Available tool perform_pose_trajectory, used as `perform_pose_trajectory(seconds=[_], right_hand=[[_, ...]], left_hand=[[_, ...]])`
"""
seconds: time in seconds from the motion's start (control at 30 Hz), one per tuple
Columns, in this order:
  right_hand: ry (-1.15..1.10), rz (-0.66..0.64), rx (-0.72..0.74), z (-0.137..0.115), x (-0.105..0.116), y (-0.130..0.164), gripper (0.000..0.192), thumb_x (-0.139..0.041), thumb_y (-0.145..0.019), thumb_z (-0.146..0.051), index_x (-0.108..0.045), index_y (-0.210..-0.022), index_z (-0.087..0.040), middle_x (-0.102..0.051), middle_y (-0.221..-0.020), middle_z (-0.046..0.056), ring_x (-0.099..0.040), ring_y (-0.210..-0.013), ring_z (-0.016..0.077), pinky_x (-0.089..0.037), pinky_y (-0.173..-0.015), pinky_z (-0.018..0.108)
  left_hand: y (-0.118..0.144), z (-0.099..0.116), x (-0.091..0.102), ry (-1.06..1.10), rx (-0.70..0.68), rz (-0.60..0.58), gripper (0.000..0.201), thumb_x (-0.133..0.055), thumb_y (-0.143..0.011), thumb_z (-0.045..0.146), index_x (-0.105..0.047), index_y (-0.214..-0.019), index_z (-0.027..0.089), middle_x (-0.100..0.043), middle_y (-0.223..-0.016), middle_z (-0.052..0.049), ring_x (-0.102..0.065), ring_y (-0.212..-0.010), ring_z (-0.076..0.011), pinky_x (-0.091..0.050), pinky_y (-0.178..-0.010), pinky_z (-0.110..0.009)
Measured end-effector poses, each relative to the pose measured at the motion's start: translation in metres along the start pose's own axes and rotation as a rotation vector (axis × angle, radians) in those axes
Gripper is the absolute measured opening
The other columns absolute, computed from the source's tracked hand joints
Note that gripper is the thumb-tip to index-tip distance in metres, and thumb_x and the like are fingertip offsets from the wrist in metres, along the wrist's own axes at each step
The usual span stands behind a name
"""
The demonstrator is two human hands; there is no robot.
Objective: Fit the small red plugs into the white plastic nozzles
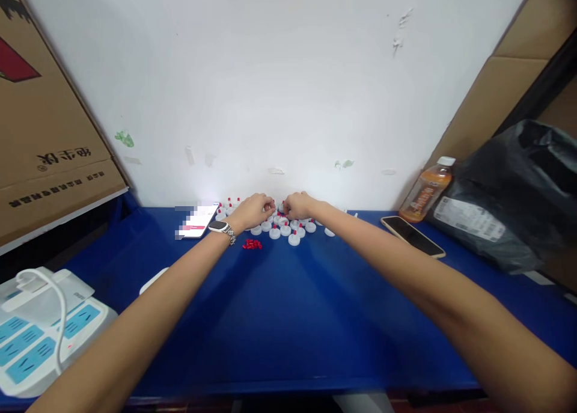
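Observation:
At the back of the blue table, both my hands are among several white nozzle caps [294, 238] with small red tips. My left hand [255, 210], with a watch at the wrist, has its thumb and fingers pinched together. A red spot shows beside those fingertips, but what they hold is not clear. Bent inward a short way to the right, my right hand [297, 205] has closed fingers that hide whatever is in them. A small pile of loose red tips [252, 244] lies on the table just in front of my left hand.
A lit phone [198, 222] lies left of the caps; a dark phone [412, 237] lies right. An orange drink bottle [426, 190] and a black plastic bag [509, 196] stand farther right. A power strip [49, 329] sits front left. The white wall [288, 100] bounds the back.

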State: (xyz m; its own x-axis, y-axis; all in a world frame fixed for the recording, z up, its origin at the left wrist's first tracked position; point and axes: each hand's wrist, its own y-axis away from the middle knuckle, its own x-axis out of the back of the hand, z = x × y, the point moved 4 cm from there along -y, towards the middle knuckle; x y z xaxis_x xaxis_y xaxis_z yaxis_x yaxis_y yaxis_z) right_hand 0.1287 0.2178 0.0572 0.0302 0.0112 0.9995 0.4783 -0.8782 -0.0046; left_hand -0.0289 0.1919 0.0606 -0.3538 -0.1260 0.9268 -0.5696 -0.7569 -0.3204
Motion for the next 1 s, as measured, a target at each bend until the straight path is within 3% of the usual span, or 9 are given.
perform_pose_trajectory(seconds=[0.23,0.37,0.57,0.73,0.87,1.0], right_hand=[[-0.174,0.097,-0.088,0.008,0.002,-0.002,0.020,-0.064,-0.086,-0.026,-0.075,-0.102,-0.017,-0.078,-0.096,0.005,-0.069,-0.086,0.0164,-0.046,-0.071,0.022],[-0.225,0.112,-0.154,0.011,-0.006,0.000,0.019,-0.066,-0.086,-0.029,-0.075,-0.098,-0.016,-0.078,-0.093,0.004,-0.069,-0.081,0.0150,-0.046,-0.067,0.021],[-0.182,0.153,-0.240,0.012,-0.009,0.002,0.022,-0.061,-0.088,-0.034,-0.074,-0.096,-0.019,-0.077,-0.099,0.008,-0.068,-0.093,0.0211,-0.045,-0.081,0.029],[-0.121,0.152,-0.252,0.006,-0.006,0.003,0.018,-0.067,-0.082,-0.031,-0.074,-0.092,-0.019,-0.077,-0.098,0.010,-0.066,-0.106,0.0286,-0.037,-0.100,0.042],[-0.152,0.217,-0.220,0.001,0.000,0.015,0.025,-0.058,-0.088,-0.039,-0.072,-0.099,-0.021,-0.077,-0.098,0.008,-0.066,-0.105,0.0267,-0.035,-0.100,0.043],[-0.219,0.104,-0.178,-0.008,-0.002,0.022,0.025,-0.065,-0.083,-0.047,-0.071,-0.083,-0.022,-0.076,-0.085,0.004,-0.068,-0.095,0.0254,-0.037,-0.097,0.041]], left_hand=[[0.002,0.001,0.002,0.049,0.001,0.033,0.023,-0.053,-0.089,0.027,-0.072,-0.097,0.017,-0.070,-0.093,-0.008,-0.063,-0.083,-0.0204,-0.046,-0.074,-0.030],[0.003,0.002,0.001,0.071,0.014,0.022,0.022,-0.055,-0.089,0.028,-0.072,-0.095,0.017,-0.071,-0.091,-0.007,-0.064,-0.080,-0.0197,-0.045,-0.070,-0.029],[0.006,0.008,0.000,0.083,0.007,0.021,0.021,-0.054,-0.089,0.029,-0.072,-0.093,0.017,-0.071,-0.092,-0.007,-0.064,-0.085,-0.0203,-0.047,-0.075,-0.030],[0.005,0.011,-0.001,0.070,0.026,-0.022,0.020,-0.058,-0.087,0.028,-0.074,-0.093,0.018,-0.070,-0.091,-0.007,-0.064,-0.086,-0.0210,-0.047,-0.078,-0.031],[0.004,0.016,-0.002,0.052,-0.021,-0.035,0.023,-0.057,-0.088,0.029,-0.076,-0.094,0.019,-0.070,-0.090,-0.008,-0.063,-0.089,-0.0224,-0.047,-0.081,-0.032],[0.006,0.013,-0.003,0.048,-0.022,-0.022,0.023,-0.057,-0.088,0.031,-0.075,-0.091,0.018,-0.072,-0.091,-0.008,-0.064,-0.088,-0.0226,-0.048,-0.081,-0.032]])
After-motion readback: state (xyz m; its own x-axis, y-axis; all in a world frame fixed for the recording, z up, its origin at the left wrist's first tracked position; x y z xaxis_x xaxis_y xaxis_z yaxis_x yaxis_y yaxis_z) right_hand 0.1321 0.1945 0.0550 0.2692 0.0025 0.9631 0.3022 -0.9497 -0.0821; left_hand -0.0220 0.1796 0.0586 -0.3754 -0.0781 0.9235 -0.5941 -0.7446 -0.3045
